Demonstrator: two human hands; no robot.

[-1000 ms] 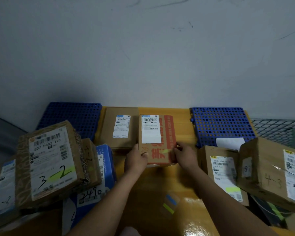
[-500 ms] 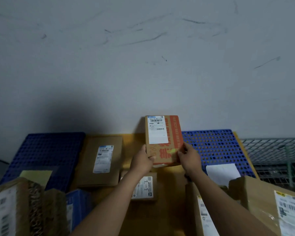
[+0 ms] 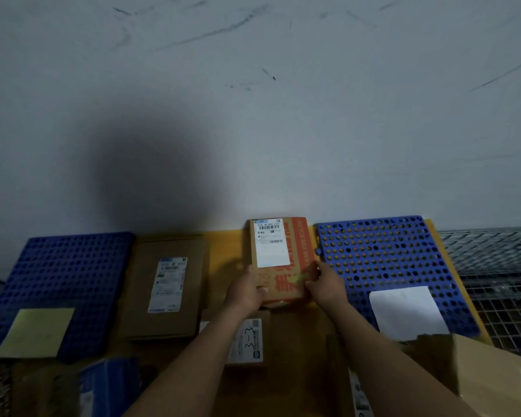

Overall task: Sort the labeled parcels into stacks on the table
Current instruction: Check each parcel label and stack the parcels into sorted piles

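Fingers and thumb of the left hand (image 3: 247, 288) curled round the near left corner of the orange parcel (image 3: 283, 266). The right hand (image 3: 325, 284) pinched its near right corner. The parcel sat just below frame centre, label up, between a brown parcel (image 3: 166, 284) and the blue mat (image 3: 388, 260). Whether it rested on the table (image 3: 226, 251) was unclear. This looked like a placing step, and the next move would call for lowering it flat and square, then letting go.

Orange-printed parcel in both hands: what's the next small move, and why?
Probably lower the orange-printed parcel flat onto the yellow table and release: left hand and right hand grip its near end, over the bare strip between the brown parcel and blue mat.
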